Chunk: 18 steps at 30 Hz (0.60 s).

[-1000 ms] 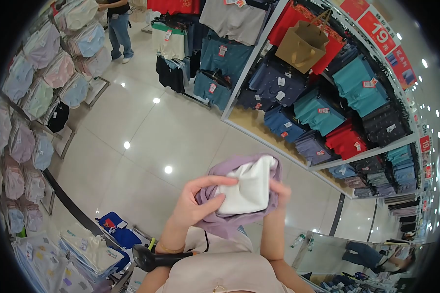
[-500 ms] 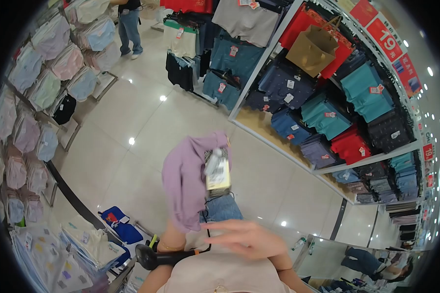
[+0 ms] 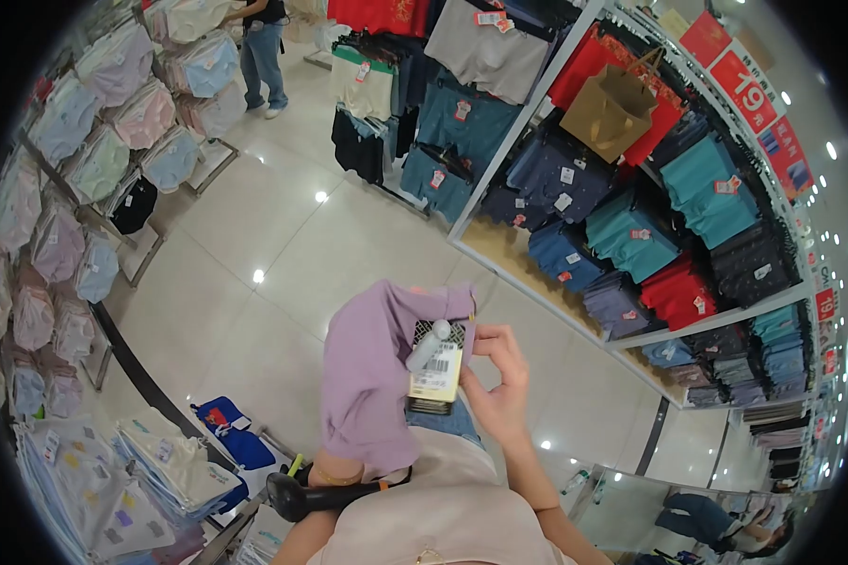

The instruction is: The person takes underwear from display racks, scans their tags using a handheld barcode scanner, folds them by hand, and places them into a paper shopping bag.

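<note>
A purple garment (image 3: 367, 377) hangs in front of me, draped over my left hand, which is hidden beneath the cloth apart from the wrist. At the garment's right side a tag (image 3: 435, 372) with a barcode and a yellow edge shows, with a grey security tag (image 3: 428, 346) lying across its upper part. My right hand (image 3: 499, 381) is at the right edge of the garment, thumb and fingers curled toward the tag and cloth edge. What its fingertips pinch is too small to make out.
Hanging underwear (image 3: 118, 66) fills racks on the left. Shelves of folded clothes (image 3: 631, 231) and a brown paper bag (image 3: 610, 111) stand at the right. A person (image 3: 263, 56) stands at the upper left. A black handle-like object (image 3: 301, 496) lies by my left forearm.
The white inside of the garment was showing earlier; now its purple outside and the tag face me. My right hand dropped away, then came up to the garment's right edge.
</note>
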### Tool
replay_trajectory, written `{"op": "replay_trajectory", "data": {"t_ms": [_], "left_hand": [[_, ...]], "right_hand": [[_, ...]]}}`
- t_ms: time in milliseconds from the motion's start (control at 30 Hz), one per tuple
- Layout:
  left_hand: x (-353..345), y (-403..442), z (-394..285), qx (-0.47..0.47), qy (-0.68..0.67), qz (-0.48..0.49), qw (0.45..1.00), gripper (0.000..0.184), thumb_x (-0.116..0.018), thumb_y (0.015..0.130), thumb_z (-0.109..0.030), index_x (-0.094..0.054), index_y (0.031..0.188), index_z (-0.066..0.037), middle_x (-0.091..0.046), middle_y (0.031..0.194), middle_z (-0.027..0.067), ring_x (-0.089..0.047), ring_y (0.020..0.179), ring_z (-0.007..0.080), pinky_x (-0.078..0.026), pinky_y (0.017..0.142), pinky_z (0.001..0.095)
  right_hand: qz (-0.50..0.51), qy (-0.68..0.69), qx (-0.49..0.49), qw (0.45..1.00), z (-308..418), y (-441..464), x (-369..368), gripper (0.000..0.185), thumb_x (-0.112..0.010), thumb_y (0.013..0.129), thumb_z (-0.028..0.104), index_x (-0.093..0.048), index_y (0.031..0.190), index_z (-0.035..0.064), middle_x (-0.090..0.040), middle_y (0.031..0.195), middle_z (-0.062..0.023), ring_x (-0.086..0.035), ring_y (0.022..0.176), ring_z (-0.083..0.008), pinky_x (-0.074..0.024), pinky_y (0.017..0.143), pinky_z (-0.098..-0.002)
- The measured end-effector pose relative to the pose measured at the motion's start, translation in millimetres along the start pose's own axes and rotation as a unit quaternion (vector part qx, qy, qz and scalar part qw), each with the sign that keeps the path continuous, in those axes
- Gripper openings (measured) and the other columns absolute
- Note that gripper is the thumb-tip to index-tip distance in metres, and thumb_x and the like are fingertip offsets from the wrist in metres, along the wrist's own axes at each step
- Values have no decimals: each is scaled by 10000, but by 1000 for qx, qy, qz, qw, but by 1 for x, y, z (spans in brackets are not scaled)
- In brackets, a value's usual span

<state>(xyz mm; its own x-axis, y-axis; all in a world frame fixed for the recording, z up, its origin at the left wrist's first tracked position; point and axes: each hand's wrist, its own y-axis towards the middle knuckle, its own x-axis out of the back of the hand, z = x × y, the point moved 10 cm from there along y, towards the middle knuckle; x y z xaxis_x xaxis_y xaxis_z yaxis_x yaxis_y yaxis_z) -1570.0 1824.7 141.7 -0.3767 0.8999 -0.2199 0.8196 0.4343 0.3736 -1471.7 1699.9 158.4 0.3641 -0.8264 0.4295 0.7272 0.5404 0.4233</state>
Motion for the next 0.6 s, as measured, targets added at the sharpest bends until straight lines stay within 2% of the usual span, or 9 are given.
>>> {"op": "replay_trajectory", "data": {"t_ms": [100,200,233,300,367,433,467,533,600], "left_hand": [[14,16,10,-10,-13,-86,996,77,-510,759,-87,-550,813,-48,-504,972,97,-471,921,203,-378,827,324],[34,15,11,-44,-55,-180,981,66,-508,766,-97,-544,800,-54,-499,963,89,-463,923,198,-372,833,326],[45,12,9,-67,-74,-218,971,63,-507,768,-101,-542,796,-56,-497,960,86,-460,923,196,-370,835,327],[74,2,4,-131,-114,-299,938,59,-505,773,-107,-538,787,-60,-494,954,81,-455,924,192,-366,840,328],[104,-14,-6,-218,-141,-349,900,58,-489,775,-102,-529,755,-67,-487,915,73,-448,901,184,-366,824,317],[126,-29,-18,-298,-155,-374,864,98,-457,776,-85,-514,697,-75,-476,842,62,-440,854,170,-370,788,294],[121,-24,-19,-278,-141,-355,881,108,-450,770,-73,-506,678,-78,-481,839,64,-439,849,167,-366,784,289],[103,-13,-21,-236,-115,-313,913,135,-435,758,-50,-489,638,-83,-490,831,67,-437,838,159,-359,777,280],[56,9,-7,-88,-56,-187,977,108,-444,758,-56,-534,700,-50,-518,902,87,-461,899,178,-340,853,320]], "right_hand": [[0,122,-132,984,-36,-11,3,191,-585,741,-10,-492,907,7,-550,856,-65,-534,758,-116,-425,731,-264],[29,226,-103,968,-25,-6,3,199,-518,801,-13,-440,976,38,-563,845,-53,-523,727,-80,-427,687,-229],[31,134,-91,986,-31,-5,11,231,-486,812,-33,-409,1009,59,-556,815,-45,-524,697,-77,-412,614,-198],[-68,185,-115,974,-31,5,46,239,-492,811,-35,-411,1015,61,-548,772,-24,-516,677,-65,-385,552,-185],[-56,154,-139,977,-50,4,79,211,-522,792,-29,-452,974,51,-541,716,-4,-529,649,-73,-379,517,-211],[35,18,-61,997,-18,18,78,171,-533,777,-33,-480,921,43,-533,666,-11,-522,589,-89,-373,494,-226],[78,-51,-21,995,3,24,75,152,-538,769,-35,-494,894,39,-529,640,-14,-519,559,-96,-369,483,-233],[230,-76,35,970,40,28,39,73,-556,784,39,-514,842,52,-526,624,-62,-512,497,-209,-375,467,-274],[389,-59,83,916,57,12,7,87,-563,795,91,-509,858,67,-534,637,-75,-506,508,-261,-380,466,-302]]}}
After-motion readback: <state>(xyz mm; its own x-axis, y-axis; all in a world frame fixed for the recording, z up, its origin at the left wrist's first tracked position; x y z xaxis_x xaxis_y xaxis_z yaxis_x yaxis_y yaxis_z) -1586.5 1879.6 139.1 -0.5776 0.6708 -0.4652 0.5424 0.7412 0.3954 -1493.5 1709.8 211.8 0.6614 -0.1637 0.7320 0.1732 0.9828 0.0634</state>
